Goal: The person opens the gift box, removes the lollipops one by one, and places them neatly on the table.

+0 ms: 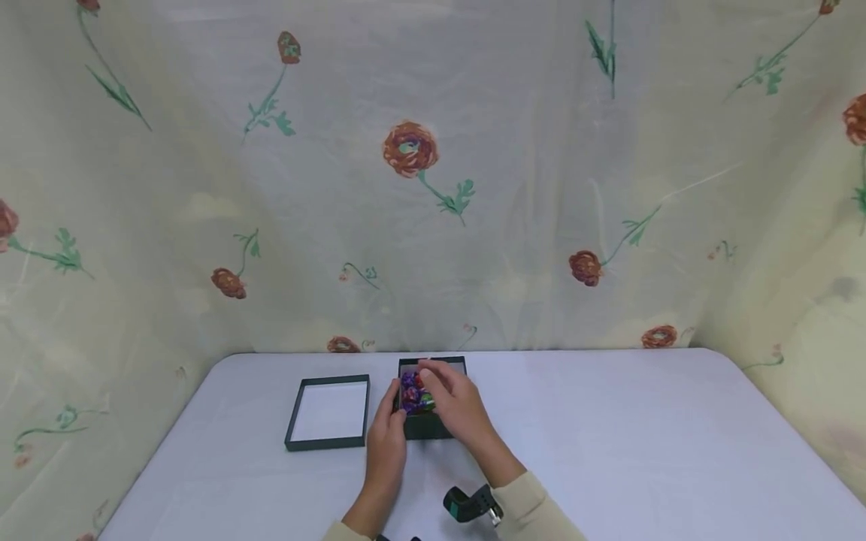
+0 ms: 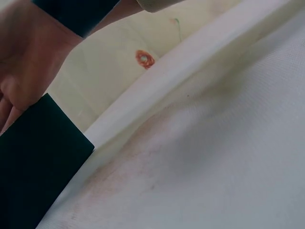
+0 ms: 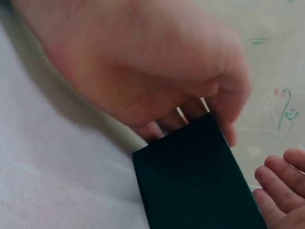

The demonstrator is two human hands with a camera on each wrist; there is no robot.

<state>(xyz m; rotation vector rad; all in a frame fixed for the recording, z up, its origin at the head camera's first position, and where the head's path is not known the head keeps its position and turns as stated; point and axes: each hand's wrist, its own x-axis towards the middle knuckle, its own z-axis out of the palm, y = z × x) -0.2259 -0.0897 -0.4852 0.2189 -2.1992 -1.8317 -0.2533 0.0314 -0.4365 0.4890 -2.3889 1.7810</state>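
On a pale lilac-white worktop (image 1: 609, 436), hemmed on three sides by cream cloth (image 1: 514, 188) printed with rust-red flowers and green stems. Near the far middle of that worktop, a small dark green box (image 1: 430, 426), open on top, filled with shiny wrapped sweets (image 1: 414, 397) in purple, red and green. Just left of the box, apart from it, its dark green lid (image 1: 328, 412), lying upturned with a white inside. Against the left wall of the box, the left hand (image 1: 387, 442), fingers straight and loosely resting on the side, grip open. Over the top of the box, the right hand (image 1: 455, 402), fingers bent down among the sweets; cannot tell whether anything is pinched in that grip. Below the box, towards the near edge, cream sleeves and a black wrist strap with a teal-faced device (image 1: 467, 505). No brand, label or readable writing anywhere on box, lid or cloth.
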